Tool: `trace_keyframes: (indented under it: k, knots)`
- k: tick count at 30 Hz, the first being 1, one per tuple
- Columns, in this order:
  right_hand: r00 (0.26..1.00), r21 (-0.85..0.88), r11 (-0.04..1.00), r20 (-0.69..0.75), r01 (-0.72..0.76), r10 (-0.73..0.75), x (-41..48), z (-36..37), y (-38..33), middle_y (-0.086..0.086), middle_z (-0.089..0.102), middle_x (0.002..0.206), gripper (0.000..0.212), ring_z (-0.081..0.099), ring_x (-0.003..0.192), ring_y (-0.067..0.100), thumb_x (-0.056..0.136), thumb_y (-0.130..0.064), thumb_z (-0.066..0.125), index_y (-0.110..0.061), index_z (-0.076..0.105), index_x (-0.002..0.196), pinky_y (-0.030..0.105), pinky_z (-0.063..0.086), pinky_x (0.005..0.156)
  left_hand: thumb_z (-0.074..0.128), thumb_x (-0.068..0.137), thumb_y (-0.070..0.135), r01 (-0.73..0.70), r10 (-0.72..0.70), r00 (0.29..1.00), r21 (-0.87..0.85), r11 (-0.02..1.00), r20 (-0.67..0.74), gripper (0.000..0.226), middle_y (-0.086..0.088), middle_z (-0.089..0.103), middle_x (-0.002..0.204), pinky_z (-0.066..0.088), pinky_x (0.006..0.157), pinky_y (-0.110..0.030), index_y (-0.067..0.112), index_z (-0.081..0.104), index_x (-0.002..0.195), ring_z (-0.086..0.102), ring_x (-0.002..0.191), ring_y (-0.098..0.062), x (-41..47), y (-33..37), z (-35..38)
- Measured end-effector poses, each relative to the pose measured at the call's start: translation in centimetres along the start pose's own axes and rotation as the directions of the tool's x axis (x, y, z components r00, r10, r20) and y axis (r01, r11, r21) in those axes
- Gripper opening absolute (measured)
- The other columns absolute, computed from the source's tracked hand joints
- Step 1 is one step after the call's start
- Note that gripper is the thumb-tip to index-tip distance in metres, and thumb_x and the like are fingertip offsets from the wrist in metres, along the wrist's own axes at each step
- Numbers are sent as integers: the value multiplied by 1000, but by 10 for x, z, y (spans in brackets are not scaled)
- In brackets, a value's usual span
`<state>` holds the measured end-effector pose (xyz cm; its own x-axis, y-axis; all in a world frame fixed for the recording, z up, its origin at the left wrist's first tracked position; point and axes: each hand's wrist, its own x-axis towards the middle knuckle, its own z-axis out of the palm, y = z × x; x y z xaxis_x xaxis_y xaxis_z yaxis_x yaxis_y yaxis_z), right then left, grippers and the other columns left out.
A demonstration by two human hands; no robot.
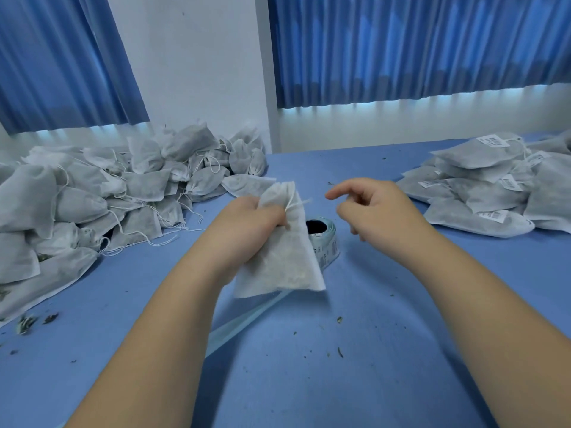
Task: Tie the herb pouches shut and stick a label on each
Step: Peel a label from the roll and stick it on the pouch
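Head view, from where I watch remotely. My left hand [247, 223] is held above the middle of the blue counter [309, 366], its fingers [272, 216] curled tight round the gathered neck of one white herb pouch [284, 264]. The pouch hangs below the grip, clear of the counter, with its flat lower edge tilted. A thin white drawstring [298, 204] sticks out from the neck toward the right.

My right hand [374, 208] hovers just right of the pouch. Its fingers are loosely curled and hold nothing, and the forefinger points left, close to the string's free end but apart from it.

Behind the pouch, and partly hidden by it, a label roll [329, 242] stands on the counter. A pale liner strip [247, 319] trails from under the pouch toward the near left.

At the far left lies a loose heap of unlabelled pouches [108, 193], their strings straggling over the counter. At the far right is a lower stack of labelled pouches [482, 193], each showing a small white printed tag. Herb crumbs [27, 322] are scattered along the near left edge. Blue curtains [417, 47] hang on the far wall.
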<state>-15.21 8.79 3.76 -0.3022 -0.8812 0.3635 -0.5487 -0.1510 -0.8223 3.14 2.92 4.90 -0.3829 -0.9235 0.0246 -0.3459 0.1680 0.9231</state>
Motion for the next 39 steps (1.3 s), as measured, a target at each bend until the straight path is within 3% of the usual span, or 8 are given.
trace_keyframes:
  k: [7, 11, 14, 17, 21, 29, 35, 39]
  knots:
    - [898, -319, 946, 431, 57, 91, -7, 13, 17, -15, 57, 52, 40, 54, 41, 6, 79, -13, 55, -38, 60, 110, 21, 49, 48, 60, 65, 26, 77, -195, 913, 317, 945, 358, 10, 0, 57, 59, 40, 49, -21, 17, 59, 68, 52, 49, -17, -12, 5, -9]
    - [921, -356, 930, 384, 86, 62, -7, 20, 20, -12, 57, 63, 22, 61, 45, 12, 79, -25, 59, -32, 58, 100, 27, 51, 47, 59, 86, 12, 56, -186, 901, 321, 945, 393, 17, 1, 57, 59, 43, 50, -20, 16, 60, 69, 54, 49, -15, -14, 6, -3]
    - [937, -399, 910, 348, 110, 39, -5, 23, 24, -11, 57, 69, 11, 58, 48, 9, 81, -31, 57, -28, 55, 92, 24, 47, 49, 60, 83, 17, 18, -166, 904, 353, 935, 395, 8, 0, 59, 63, 44, 54, -23, 15, 62, 75, 55, 53, -16, -18, 9, -1]
    - [946, -433, 893, 322, 123, 26, -4, 26, 27, -11, 55, 75, 10, 52, 56, 5, 83, -33, 59, -29, 52, 89, 24, 42, 54, 58, 73, 27, -88, -121, 928, 523, 848, 353, 8, 3, 56, 63, 40, 58, -28, 19, 58, 72, 51, 56, -16, -21, 9, 3]
    - [950, -391, 916, 309, 87, 41, -3, 25, 29, -9, 58, 71, 13, 56, 43, 4, 78, -33, 63, -27, 51, 82, 25, 45, 47, 55, 82, 22, -159, -73, 949, 667, 728, 306, 14, 3, 49, 63, 35, 58, -28, 18, 49, 69, 45, 57, -16, -18, 5, 10]
    - [953, -390, 920, 288, 29, 92, 1, 12, 34, -11, 62, 61, 33, 61, 46, 4, 66, -50, 74, -31, 57, 85, 23, 46, 49, 64, 71, 19, 69, -205, 908, 351, 934, 365, 13, -3, 53, 56, 40, 48, -20, 16, 58, 60, 50, 45, -18, -6, -5, -18]
    - [964, -431, 900, 260, 63, 57, 1, 6, 31, -12, 60, 60, 35, 56, 56, 0, 69, -42, 74, -36, 55, 98, 27, 45, 58, 61, 61, 14, 167, -241, 876, 206, 964, 418, 5, -9, 55, 61, 44, 47, -21, 11, 60, 65, 53, 50, -20, 0, -14, -31]
    - [951, -248, 965, 310, 91, -11, -4, 13, 16, -10, 57, 50, 22, 54, 41, 6, 74, -28, 72, -33, 60, 92, 17, 41, 46, 61, 61, 13, 167, -230, 868, 178, 970, 440, 2, -8, 57, 60, 45, 47, -20, 11, 63, 62, 55, 49, -17, 1, -19, -36]
